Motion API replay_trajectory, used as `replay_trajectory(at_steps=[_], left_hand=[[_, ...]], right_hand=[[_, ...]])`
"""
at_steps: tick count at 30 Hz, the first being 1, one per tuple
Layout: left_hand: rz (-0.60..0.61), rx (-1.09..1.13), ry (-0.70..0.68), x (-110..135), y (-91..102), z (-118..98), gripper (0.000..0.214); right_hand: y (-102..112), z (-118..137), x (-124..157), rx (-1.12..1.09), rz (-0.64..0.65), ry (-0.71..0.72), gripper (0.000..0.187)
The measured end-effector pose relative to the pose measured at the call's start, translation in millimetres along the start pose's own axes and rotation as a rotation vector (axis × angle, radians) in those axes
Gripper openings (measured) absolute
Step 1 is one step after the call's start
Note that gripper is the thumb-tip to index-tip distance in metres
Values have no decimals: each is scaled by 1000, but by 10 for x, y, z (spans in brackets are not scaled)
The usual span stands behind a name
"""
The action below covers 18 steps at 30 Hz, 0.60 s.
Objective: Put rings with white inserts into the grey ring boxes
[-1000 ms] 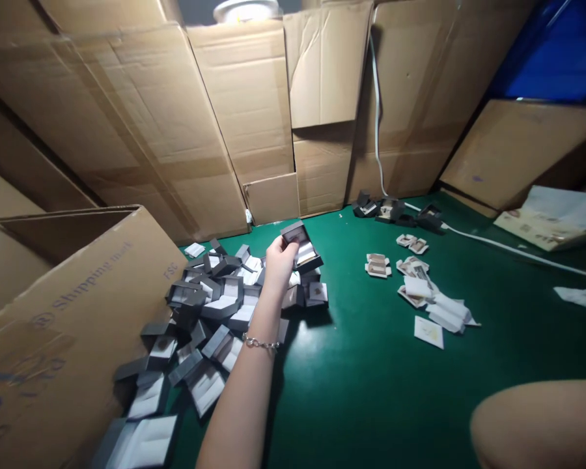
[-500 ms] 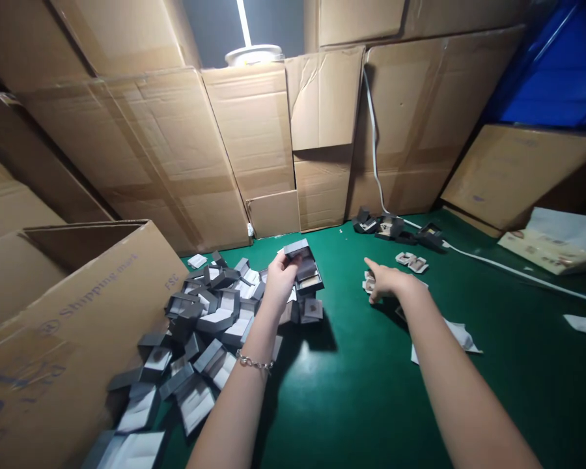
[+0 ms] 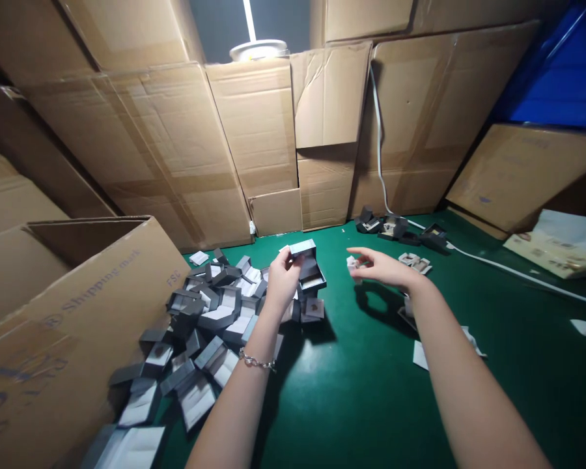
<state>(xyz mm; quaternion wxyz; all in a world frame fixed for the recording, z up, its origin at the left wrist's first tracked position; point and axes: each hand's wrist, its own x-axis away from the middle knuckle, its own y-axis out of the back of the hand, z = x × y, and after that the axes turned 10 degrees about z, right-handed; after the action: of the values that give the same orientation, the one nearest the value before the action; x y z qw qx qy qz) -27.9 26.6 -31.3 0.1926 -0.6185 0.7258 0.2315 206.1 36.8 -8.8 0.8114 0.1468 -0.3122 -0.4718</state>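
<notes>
My left hand [image 3: 283, 279] grips an open, dark grey jewellery box [image 3: 311, 266] by its raised lid, above the right end of a pile. In my right hand [image 3: 381, 267], thumb and fingers pinch a small white padded insert [image 3: 352, 266], held just over the table to the right of the box. Many similar open boxes [image 3: 219, 309] with pale linings lie heaped on the left. Behind my right wrist sits a pair of light inserts [image 3: 415, 262]. Part of a dark piece by my right forearm is hidden.
The table is green [image 3: 342, 404]. An open carton [image 3: 102, 286] stands at the left, and stacked cardboard boxes [image 3: 166, 150] form a wall behind. Several dark boxes [image 3: 393, 227] and a white cable [image 3: 508, 266] lie at the back right. White scraps [image 3: 420, 355] lie near my right forearm.
My right hand has lifted the white insert from the table and moved left toward the box. My left hand still holds the box, turned slightly.
</notes>
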Motion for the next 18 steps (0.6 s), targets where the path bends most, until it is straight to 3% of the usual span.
replay_trajectory(at_steps=[4,7,10,13,18], left_hand=[[-52,-53,122,-4,-4,-13,16],[-91,-122,272,-10,1,-41,20],[-127,-190,383,-10,8,-56,21],[-150,-252,387,-2,7,-60,20],[-212,-395,236,21,-9,-81,26]], right_hand=[[-9,120,141,-347,251,348,94],[-14,139,198,-397,406,425,93],[-23,156,223,-399,472,473,86],[-63,230,227,-433,443,514,77],[-249,463,137,-559,155,487,65]])
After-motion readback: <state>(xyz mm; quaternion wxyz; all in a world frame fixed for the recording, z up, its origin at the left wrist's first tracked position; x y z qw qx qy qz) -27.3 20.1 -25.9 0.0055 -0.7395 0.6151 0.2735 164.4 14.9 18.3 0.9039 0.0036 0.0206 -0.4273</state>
